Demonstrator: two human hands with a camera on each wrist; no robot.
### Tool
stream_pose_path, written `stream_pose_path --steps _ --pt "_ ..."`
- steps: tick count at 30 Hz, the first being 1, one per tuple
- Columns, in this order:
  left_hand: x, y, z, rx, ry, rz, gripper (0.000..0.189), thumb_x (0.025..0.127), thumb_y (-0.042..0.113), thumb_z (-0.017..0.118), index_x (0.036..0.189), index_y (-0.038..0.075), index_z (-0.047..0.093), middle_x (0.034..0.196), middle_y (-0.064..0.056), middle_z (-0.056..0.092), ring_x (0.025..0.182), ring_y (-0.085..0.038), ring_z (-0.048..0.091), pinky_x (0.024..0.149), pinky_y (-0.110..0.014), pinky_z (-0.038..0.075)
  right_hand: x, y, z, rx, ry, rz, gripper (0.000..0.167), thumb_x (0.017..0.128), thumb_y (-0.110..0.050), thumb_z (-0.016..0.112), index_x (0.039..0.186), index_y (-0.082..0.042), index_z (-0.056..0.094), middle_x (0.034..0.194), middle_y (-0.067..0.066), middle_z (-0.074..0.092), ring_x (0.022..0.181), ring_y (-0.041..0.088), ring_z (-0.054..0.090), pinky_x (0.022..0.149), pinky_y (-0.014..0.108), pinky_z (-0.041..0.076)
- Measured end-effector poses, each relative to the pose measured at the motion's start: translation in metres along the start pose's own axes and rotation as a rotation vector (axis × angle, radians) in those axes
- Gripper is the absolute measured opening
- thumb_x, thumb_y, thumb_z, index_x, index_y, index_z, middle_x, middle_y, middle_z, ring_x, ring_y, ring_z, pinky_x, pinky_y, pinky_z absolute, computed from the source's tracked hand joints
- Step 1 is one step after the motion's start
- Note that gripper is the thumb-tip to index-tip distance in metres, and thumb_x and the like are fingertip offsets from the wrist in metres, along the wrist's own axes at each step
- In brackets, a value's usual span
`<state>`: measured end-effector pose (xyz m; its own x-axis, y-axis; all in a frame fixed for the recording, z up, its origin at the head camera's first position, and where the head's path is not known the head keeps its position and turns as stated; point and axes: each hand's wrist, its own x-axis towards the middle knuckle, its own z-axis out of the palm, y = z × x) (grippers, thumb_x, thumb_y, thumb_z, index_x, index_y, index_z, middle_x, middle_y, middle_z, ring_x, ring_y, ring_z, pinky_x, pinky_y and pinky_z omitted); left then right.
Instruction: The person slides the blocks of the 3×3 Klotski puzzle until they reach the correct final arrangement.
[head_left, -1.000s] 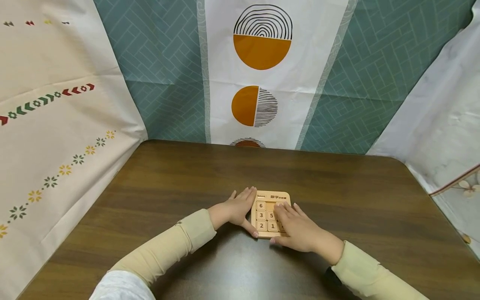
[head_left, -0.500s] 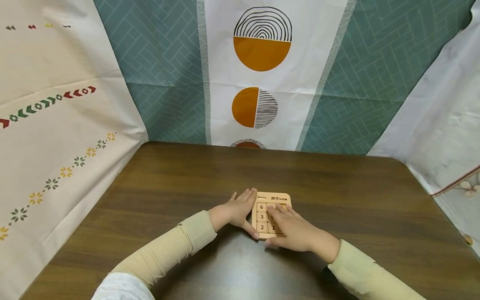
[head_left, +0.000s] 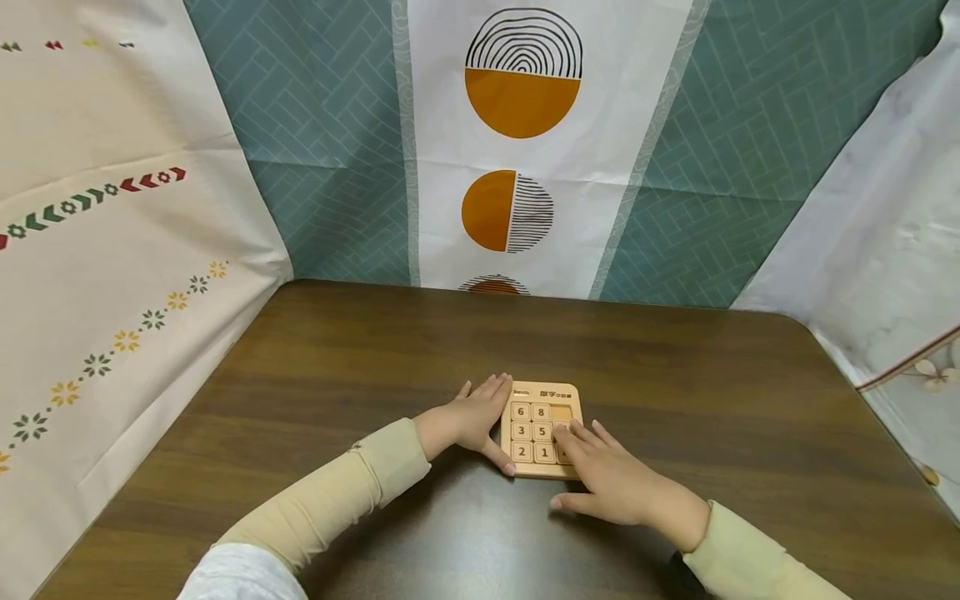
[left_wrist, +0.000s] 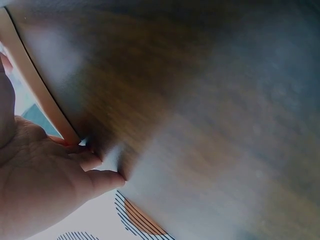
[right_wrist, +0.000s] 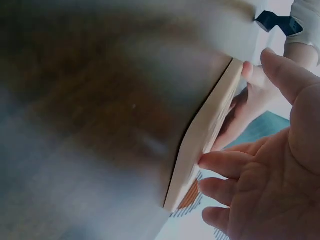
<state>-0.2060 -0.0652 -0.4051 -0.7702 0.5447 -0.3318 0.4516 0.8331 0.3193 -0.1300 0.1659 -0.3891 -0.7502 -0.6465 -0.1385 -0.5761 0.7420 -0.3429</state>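
Table under puzzle, cloth behind

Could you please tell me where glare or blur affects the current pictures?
Head view: pale glare on the tabletop near the bottom edge, but the number puzzle is fairly sharp; left wrist view: tabletop grain smeared and soft, with whitish sheen; right wrist view: tabletop similarly blurred, the right hand clearer.

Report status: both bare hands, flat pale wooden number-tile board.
Left hand against left edge of board. Right hand partly covering lower right-column tiles. Top-right slot empty, unobstructed.
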Motion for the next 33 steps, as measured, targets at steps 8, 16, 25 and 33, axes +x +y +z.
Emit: stream_pose_path --steps 8,16,25,33 --pt "0.001 -0.001 0.002 0.002 0.007 0.0 0.134 0.061 0.066 0.077 0.153 0.004 0.001 0.161 -0.011 0.001 0.148 -0.023 0.002 0.117 -0.051 0.008 0.016 0.009 0.001 -0.019 0.028 0.048 0.085 0.087 -0.045 0.064 0.145 0.007 0.029 0.149 0.023 0.035 0.141 0.041 0.025 0.114 0.056 0.015" --pt "0.002 -0.002 0.002 -0.001 0.009 -0.006 0.135 0.06 0.066 0.077 0.153 0.004 0.001 0.161 -0.011 0.0 0.148 -0.023 0.002 0.117 -0.051 0.007 0.002 0.006 0.003 -0.011 0.067 -0.013 0.085 0.087 -0.048 0.063 0.144 0.006 0.032 0.149 0.024 0.033 0.14 0.043 0.025 0.112 0.059 0.018" --pt "0.001 -0.004 -0.002 0.027 0.007 -0.002 0.135 0.061 0.067 0.076 0.153 0.006 -0.001 0.161 -0.009 -0.003 0.148 -0.023 0.0 0.117 -0.052 0.007 -0.018 -0.007 0.001 -0.062 0.015 -0.051 0.084 0.087 -0.053 0.061 0.144 0.003 0.036 0.147 0.019 0.04 0.14 0.038 0.029 0.113 0.055 0.018" --pt "0.002 -0.001 0.0 0.008 0.001 0.007 0.134 0.061 0.066 0.077 0.153 0.005 0.0 0.161 -0.011 -0.001 0.148 -0.023 0.001 0.117 -0.051 0.007 -0.007 -0.001 0.004 -0.114 0.039 -0.02 0.086 0.085 -0.051 0.063 0.143 0.005 0.035 0.148 0.021 0.038 0.139 0.039 0.03 0.113 0.055 0.019"
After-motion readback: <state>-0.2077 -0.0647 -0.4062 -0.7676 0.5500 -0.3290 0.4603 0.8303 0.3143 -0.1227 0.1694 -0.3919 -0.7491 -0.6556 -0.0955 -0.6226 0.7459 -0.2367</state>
